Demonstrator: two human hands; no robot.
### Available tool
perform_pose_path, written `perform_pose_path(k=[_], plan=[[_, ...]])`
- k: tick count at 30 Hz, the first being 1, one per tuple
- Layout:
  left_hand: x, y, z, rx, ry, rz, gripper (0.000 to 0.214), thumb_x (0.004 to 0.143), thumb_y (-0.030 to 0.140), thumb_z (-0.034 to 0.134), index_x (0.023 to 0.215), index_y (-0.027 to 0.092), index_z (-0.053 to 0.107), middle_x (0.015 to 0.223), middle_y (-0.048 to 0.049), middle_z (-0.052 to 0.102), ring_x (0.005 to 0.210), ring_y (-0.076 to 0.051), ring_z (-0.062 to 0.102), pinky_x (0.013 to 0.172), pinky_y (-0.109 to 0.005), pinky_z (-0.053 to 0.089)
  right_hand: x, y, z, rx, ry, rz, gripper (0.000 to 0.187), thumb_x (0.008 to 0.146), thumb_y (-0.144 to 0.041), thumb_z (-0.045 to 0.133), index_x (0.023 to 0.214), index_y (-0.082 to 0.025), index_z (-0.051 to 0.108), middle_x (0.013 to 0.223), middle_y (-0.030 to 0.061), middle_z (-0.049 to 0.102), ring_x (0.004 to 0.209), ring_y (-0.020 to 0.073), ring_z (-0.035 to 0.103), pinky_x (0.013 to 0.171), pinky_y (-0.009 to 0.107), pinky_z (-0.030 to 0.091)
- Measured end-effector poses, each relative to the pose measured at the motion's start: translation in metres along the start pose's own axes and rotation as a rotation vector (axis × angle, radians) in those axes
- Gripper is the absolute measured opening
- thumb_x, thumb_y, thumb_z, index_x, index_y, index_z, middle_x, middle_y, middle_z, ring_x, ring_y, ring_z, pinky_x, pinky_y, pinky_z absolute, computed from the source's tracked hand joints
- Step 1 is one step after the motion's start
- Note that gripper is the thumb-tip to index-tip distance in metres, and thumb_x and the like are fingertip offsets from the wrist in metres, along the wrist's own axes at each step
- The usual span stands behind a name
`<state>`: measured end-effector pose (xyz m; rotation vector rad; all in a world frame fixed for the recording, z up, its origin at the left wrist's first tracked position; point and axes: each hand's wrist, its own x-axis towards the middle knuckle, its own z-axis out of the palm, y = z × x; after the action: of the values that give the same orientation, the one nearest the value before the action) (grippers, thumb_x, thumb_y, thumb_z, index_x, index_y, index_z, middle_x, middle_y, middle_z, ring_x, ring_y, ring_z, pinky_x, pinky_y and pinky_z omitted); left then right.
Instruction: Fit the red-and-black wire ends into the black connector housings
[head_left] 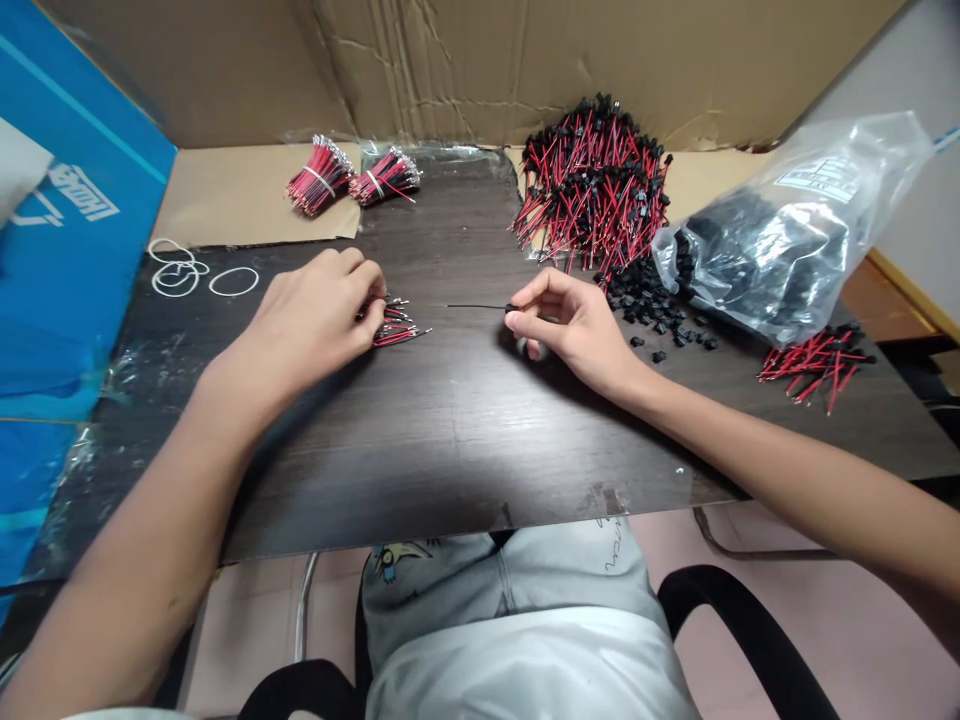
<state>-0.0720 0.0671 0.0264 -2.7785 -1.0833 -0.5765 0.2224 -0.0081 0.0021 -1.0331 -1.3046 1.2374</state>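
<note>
My right hand (562, 315) pinches a small black connector housing (511, 309) between thumb and fingertips. From that housing a thin black wire (476, 306) points left, its far end free above the table. My left hand (334, 305) is curled down over a small bunch of red and black wires (397, 330) with metal-tipped ends. The wire ends stick out to the right of its fingers, while the rest of the bunch is hidden under the hand. A gap separates the two hands.
Two banded wire bundles (319, 178) lie at the back left, with white rubber bands (234, 282) nearer. A big heap of wires with connectors (592, 185) sits behind my right hand. Loose black housings (652, 300), a plastic bag (787, 230) and a smaller wire pile (814, 365) are right.
</note>
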Motion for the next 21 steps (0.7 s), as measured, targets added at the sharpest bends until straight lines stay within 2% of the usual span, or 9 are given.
perform_pose_path(k=[2, 5, 8, 11, 16, 21], plan=[[0.002, 0.006, -0.005, -0.011, -0.031, -0.011, 0.017, 0.096, 0.038, 0.059, 0.090, 0.023, 0.059, 0.086, -0.0046, 0.058, 0.079, -0.018, 0.051, 0.069, -0.034, 0.044, 0.000, 0.000, 0.000, -0.007, -0.010, -0.002, 0.044, 0.071, -0.044, 0.094, 0.086, -0.019, 0.061, 0.073, -0.0018, 0.063, 0.057, 0.0086, 0.056, 0.046, 0.022, 0.048], [0.006, 0.022, -0.011, -0.090, -0.178, -0.018, 0.017, 0.095, 0.033, 0.055, 0.088, 0.021, 0.063, 0.087, -0.0037, 0.062, 0.082, -0.018, 0.057, 0.073, -0.033, 0.045, 0.000, 0.002, -0.001, -0.016, -0.017, -0.002, 0.043, 0.072, -0.043, 0.094, 0.086, -0.019, 0.061, 0.073, -0.0018, 0.064, 0.058, 0.0088, 0.056, 0.046, 0.022, 0.047], [0.007, 0.033, -0.011, -0.089, -0.218, 0.007, 0.018, 0.092, 0.033, 0.053, 0.087, 0.021, 0.066, 0.087, -0.0042, 0.064, 0.079, -0.019, 0.058, 0.069, -0.032, 0.043, 0.001, 0.003, -0.002, -0.026, -0.023, -0.003, 0.042, 0.074, -0.042, 0.093, 0.087, -0.019, 0.061, 0.072, -0.0022, 0.064, 0.056, 0.0087, 0.056, 0.047, 0.023, 0.046], [0.007, 0.034, -0.007, -0.090, -0.231, 0.011, 0.017, 0.092, 0.030, 0.050, 0.085, 0.021, 0.064, 0.087, -0.0050, 0.064, 0.078, -0.019, 0.057, 0.068, -0.032, 0.042, 0.000, 0.004, -0.003, -0.038, -0.028, -0.005, 0.040, 0.075, -0.042, 0.092, 0.088, -0.019, 0.062, 0.070, -0.0025, 0.065, 0.055, 0.0090, 0.056, 0.048, 0.024, 0.046], [0.008, 0.033, -0.008, -0.141, -0.151, 0.024, 0.009, 0.091, 0.026, 0.051, 0.084, 0.023, 0.055, 0.086, -0.0055, 0.061, 0.080, -0.020, 0.054, 0.072, -0.036, 0.043, 0.000, 0.004, -0.003, -0.037, -0.030, -0.005, 0.041, 0.075, -0.042, 0.093, 0.088, -0.020, 0.062, 0.071, -0.0022, 0.065, 0.056, 0.0099, 0.057, 0.047, 0.024, 0.046], [0.009, 0.042, -0.010, -0.172, -0.002, 0.044, 0.010, 0.103, 0.028, 0.045, 0.099, 0.024, 0.053, 0.088, -0.0043, 0.059, 0.077, -0.019, 0.051, 0.072, -0.037, 0.046, -0.002, 0.003, 0.000, -0.064, -0.025, -0.021, 0.039, 0.077, -0.042, 0.092, 0.090, -0.020, 0.062, 0.074, -0.0016, 0.065, 0.060, 0.0103, 0.058, 0.050, 0.024, 0.049]])
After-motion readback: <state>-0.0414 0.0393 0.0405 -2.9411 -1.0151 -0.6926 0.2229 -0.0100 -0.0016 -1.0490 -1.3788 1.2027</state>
